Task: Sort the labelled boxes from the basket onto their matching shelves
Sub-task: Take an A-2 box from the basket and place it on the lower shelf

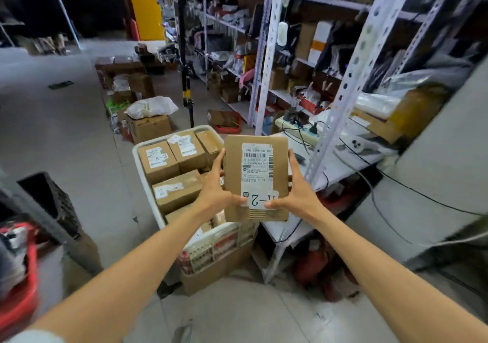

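I hold a flat brown cardboard box [233,168] up in front of me, its white shipping label and a sticker reading "A-2" facing me. My left hand [216,184] grips its left edge and my right hand [297,192] grips its right edge, thumbs on the sticker. Just below and left of it stands the white basket [137,157], packed with several brown labelled boxes [158,160]. White metal shelves [340,97] rise to the right, crowded with parcels.
A low white shelf board [338,165] with cables and a power strip lies right of the basket. Cardboard boxes [150,128] and a white bag sit on the floor behind it, by a black pole [184,73]. A red bin [18,290] and black crate [50,197] stand at left.
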Demonstrator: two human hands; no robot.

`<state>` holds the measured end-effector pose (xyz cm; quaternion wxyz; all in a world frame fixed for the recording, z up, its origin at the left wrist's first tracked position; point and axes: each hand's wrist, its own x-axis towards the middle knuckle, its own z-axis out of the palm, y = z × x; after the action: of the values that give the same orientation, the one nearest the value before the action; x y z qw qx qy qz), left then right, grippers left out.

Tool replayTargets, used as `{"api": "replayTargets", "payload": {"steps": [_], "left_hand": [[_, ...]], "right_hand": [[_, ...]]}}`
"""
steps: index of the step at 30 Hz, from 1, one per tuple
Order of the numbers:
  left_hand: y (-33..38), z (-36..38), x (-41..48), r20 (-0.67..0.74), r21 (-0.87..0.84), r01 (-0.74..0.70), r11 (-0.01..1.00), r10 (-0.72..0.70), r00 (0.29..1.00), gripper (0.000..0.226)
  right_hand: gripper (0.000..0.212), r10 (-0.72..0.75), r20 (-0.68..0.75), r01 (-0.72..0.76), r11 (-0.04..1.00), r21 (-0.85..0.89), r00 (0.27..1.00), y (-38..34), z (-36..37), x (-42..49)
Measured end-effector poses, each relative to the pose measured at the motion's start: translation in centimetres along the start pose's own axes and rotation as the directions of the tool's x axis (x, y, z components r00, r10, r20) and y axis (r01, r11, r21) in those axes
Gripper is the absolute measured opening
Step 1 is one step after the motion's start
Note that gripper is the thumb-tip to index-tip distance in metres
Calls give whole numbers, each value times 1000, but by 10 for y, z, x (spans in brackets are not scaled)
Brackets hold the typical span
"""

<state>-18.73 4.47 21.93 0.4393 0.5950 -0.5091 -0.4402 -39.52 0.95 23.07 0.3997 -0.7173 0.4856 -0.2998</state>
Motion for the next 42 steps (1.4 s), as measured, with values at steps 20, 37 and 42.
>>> {"api": "replayTargets", "payload": {"steps": [20,37,42], "left_hand": [[61,277,-33,683,-49,-233,971,203,702,129],[117,488,-255,958,-184,-103,978,155,-241,104],[102,470,-356,863,-131,-103,986,62,-502,109]], "right_hand": [[141,349,-631,-395,916,73,693,82,-151,-235],[129,412,-852,-553,649,523,-323,25,-116,-516],[129,283,-740,-509,575,640,-610,-14,-31,-565]]}}
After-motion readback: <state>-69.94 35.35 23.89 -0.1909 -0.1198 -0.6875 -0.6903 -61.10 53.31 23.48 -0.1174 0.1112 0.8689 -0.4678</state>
